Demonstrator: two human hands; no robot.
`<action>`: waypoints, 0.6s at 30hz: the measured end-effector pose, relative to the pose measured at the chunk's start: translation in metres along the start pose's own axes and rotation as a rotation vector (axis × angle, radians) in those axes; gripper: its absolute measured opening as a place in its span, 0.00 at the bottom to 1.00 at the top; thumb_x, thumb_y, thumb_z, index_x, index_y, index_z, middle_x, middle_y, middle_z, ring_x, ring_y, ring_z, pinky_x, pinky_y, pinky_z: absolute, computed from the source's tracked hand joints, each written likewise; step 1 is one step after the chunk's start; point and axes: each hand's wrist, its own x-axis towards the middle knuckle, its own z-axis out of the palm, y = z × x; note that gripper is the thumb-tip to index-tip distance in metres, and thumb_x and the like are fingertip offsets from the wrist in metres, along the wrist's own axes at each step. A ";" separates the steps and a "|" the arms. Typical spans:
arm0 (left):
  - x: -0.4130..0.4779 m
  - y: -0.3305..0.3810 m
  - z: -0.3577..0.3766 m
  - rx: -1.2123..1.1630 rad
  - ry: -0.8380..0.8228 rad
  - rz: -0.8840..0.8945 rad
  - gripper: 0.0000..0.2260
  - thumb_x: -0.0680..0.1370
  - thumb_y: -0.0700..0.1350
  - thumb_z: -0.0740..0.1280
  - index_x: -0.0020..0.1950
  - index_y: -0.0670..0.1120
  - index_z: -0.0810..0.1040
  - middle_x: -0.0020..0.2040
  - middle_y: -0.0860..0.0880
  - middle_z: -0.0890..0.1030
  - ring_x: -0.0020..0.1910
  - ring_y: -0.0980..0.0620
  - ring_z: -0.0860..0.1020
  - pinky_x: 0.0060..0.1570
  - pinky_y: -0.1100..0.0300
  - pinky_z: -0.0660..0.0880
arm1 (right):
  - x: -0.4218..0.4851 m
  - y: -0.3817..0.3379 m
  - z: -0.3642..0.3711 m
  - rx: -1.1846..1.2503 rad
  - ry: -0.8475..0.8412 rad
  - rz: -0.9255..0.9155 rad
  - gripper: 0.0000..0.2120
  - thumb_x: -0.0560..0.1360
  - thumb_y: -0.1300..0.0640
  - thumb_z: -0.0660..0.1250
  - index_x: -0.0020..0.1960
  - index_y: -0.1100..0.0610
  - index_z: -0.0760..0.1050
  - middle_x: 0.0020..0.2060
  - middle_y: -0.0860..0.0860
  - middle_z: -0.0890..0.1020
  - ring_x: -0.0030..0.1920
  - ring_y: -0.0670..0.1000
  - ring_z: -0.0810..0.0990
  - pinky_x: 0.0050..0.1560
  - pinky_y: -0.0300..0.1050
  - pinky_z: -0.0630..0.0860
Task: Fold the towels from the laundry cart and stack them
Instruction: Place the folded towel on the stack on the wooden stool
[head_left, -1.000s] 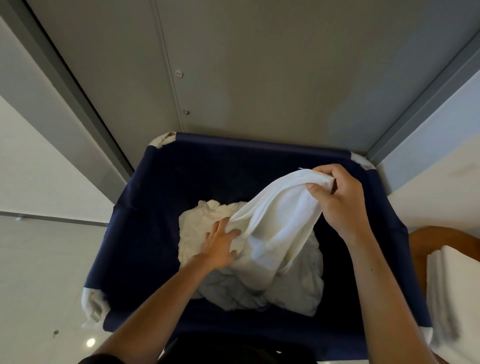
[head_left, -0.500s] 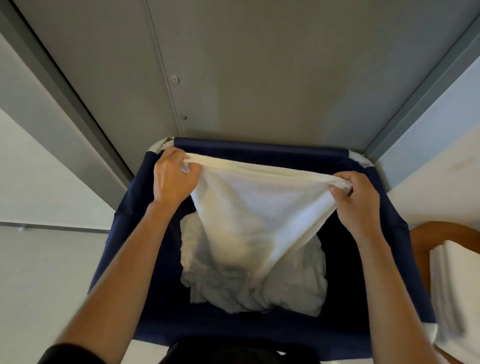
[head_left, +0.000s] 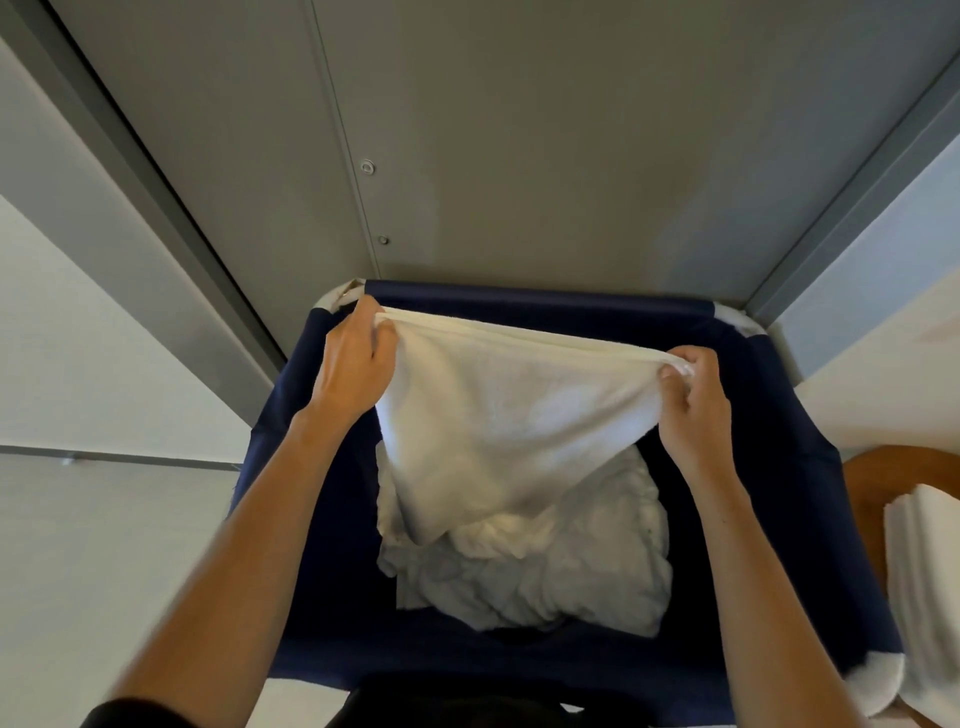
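Done: folded stack (head_left: 930, 582) beside cart's (head_left: 810, 499) right edge | Now: left hand (head_left: 356, 364), right hand (head_left: 688, 400) fingers pinching towel (head_left: 498, 415) corners | Left: crumpled pile (head_left: 545, 577).

Your light is soft, even and rather dim, without glare: the white towel (head_left: 498, 415) reads brightest, the depths of the navy laundry cart (head_left: 332, 571) sink near black (detail lost there), the wall lines (head_left: 348, 156) splay toward the wide-angle edges, and the folded stack (head_left: 930, 597) at right smears.
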 end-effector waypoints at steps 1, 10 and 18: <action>-0.002 0.002 0.001 -0.033 0.000 -0.008 0.05 0.83 0.41 0.53 0.49 0.46 0.67 0.35 0.52 0.70 0.32 0.57 0.68 0.28 0.73 0.67 | -0.001 -0.002 0.003 0.022 0.015 0.013 0.10 0.83 0.56 0.54 0.63 0.55 0.66 0.48 0.46 0.73 0.41 0.40 0.72 0.36 0.30 0.67; 0.004 -0.004 -0.006 -0.169 -0.308 -0.104 0.12 0.77 0.37 0.63 0.56 0.47 0.63 0.45 0.51 0.73 0.43 0.52 0.73 0.38 0.56 0.71 | -0.007 0.002 -0.005 0.353 -0.125 0.089 0.23 0.69 0.57 0.62 0.61 0.49 0.60 0.51 0.43 0.69 0.50 0.44 0.71 0.43 0.40 0.68; 0.014 -0.003 -0.009 -0.306 -0.484 -0.103 0.21 0.72 0.37 0.73 0.62 0.51 0.74 0.55 0.53 0.79 0.54 0.54 0.77 0.53 0.59 0.75 | -0.028 0.024 -0.031 0.311 0.163 0.275 0.30 0.65 0.63 0.77 0.64 0.54 0.70 0.57 0.49 0.77 0.56 0.51 0.76 0.52 0.46 0.76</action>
